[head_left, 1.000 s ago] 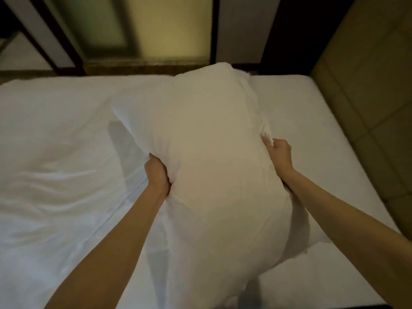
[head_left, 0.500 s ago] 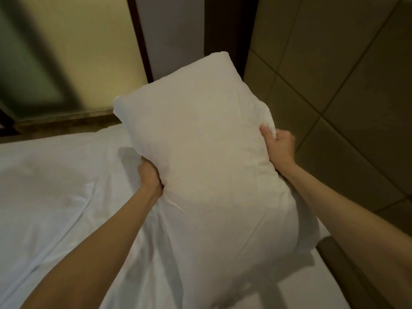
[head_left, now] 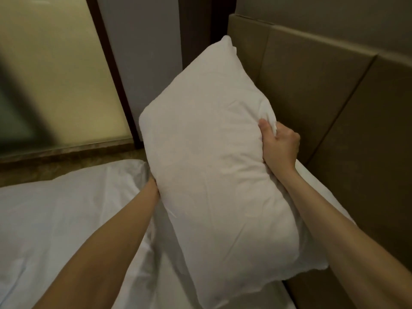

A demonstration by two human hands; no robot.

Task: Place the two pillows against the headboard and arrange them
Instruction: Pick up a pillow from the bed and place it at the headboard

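Observation:
A plump white pillow (head_left: 214, 157) is held up above the bed, its long side tilted toward the padded tan headboard (head_left: 323, 90) on the right. My right hand (head_left: 279, 146) pinches the pillow's right edge, close to the headboard. My left hand (head_left: 153, 186) is mostly hidden behind the pillow's left edge and grips it there; only the wrist shows. The pillow's lower corner hangs near the mattress by the headboard. No second pillow is in view.
The bed (head_left: 55, 219) with a rumpled white sheet fills the lower left. Beyond it stand a frosted glass panel (head_left: 55, 81) with a dark frame and a grey wall (head_left: 145, 52). A stone ledge (head_left: 66, 150) runs along the bed's far side.
The pillow has been lifted off the bed and swung right toward the headboard. My view turned right with it, so the headboard now fills the right side. Both hands kept their grip.

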